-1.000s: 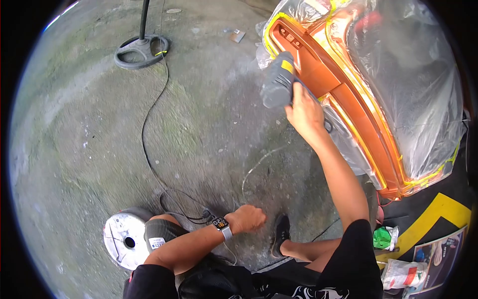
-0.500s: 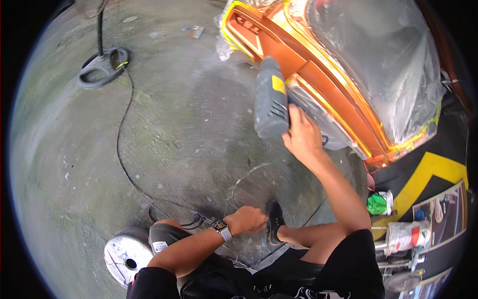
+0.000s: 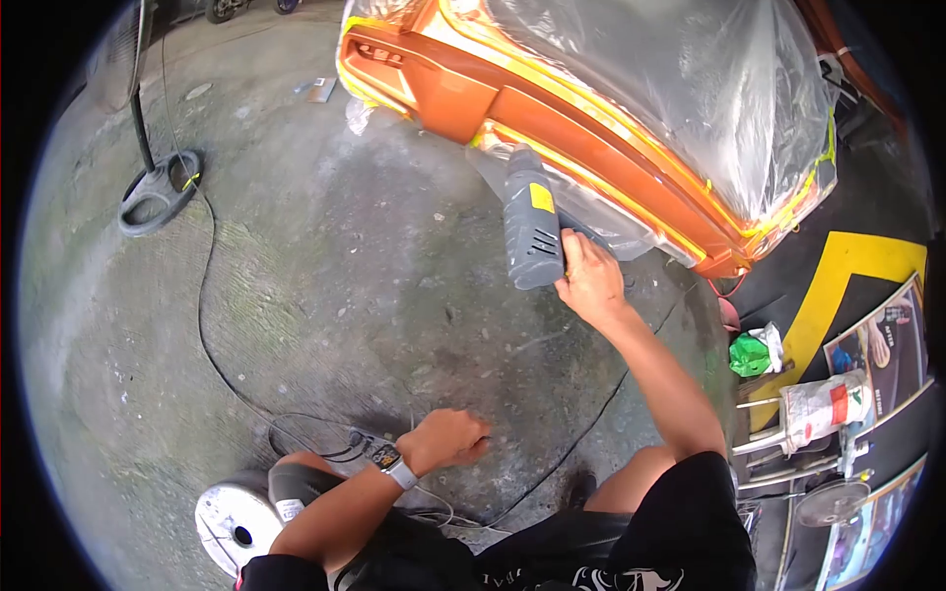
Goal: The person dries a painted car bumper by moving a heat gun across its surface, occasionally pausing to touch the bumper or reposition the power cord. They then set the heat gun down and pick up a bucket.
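Observation:
My right hand [image 3: 593, 276] is wrapped round the handle of a grey heat gun [image 3: 532, 231] with a yellow label. The gun's nozzle points away from me, at the lower edge of an orange car bumper [image 3: 552, 133]. Yellow masking tape borders the bumper, and clear plastic sheeting [image 3: 680, 89] covers the parts around it. In front of my body, my left hand [image 3: 448, 440] is curled into a fist above the floor, with nothing visible in it. A smartwatch [image 3: 389, 463] is on that wrist.
A fan stand with an oval base [image 3: 158, 197] is at the far left, a black cable [image 3: 204, 335] trailing from it. A white round drum [image 3: 236, 522] sits by my left leg. At right are a green-and-white bag [image 3: 755, 352], a stained white bucket [image 3: 826, 409] and printed posters [image 3: 887, 340].
The view has shifted, so the bumper appears farther left. Along it, my right hand has moved the heat gun to the right, bringing the nozzle beside the lower taped edge. My left hand stays curled.

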Tool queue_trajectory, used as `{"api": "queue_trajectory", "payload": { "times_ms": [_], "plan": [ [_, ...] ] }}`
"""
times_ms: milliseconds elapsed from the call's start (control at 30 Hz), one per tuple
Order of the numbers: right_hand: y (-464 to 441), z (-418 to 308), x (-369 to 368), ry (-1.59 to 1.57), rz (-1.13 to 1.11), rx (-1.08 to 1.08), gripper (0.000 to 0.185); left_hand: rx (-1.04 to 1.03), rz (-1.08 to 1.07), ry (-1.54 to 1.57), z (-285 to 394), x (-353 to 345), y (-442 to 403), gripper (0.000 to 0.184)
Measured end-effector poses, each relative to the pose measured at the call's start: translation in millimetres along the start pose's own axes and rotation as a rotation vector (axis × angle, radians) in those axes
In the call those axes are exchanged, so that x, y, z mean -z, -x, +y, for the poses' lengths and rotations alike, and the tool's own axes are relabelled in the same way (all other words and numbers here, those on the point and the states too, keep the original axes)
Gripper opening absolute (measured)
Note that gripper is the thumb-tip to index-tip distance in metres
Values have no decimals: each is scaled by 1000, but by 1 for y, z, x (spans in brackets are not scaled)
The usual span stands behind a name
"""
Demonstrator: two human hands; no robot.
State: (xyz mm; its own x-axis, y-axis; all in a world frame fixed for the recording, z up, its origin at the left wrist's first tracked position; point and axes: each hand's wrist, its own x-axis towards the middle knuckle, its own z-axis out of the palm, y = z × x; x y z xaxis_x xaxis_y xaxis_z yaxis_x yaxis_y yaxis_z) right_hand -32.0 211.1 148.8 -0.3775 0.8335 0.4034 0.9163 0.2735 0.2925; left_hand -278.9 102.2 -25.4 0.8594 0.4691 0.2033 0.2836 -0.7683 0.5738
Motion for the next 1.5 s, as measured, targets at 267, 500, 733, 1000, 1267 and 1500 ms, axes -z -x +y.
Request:
{"api": "queue_trajectory", "payload": {
  "times_ms": [267, 500, 733, 1000, 1267, 1500],
  "plan": [
    [90, 102, -29, -114, 115, -4, 67, 155, -89, -146, 63, -26, -22, 20],
    [178, 197, -47, -184, 268, -97, 55, 145, -122, -246, 101, -57, -80, 22],
    [258, 286, -45, -214, 272, -285, 55, 64, -176, -273, 126, -82, -123, 22],
    [346, 362, -53, -140, 342, -460, 58, 65, -177, -304, 158, -96, -145, 16],
    [387, 405, -60, -73, 400, -615, 64, 87, -217, -333, 167, -115, -161, 16],
    [415, 423, -124, -74, 255, -555, 77, 150, -260, -364, 182, -123, -173, 16]
  ]
}}
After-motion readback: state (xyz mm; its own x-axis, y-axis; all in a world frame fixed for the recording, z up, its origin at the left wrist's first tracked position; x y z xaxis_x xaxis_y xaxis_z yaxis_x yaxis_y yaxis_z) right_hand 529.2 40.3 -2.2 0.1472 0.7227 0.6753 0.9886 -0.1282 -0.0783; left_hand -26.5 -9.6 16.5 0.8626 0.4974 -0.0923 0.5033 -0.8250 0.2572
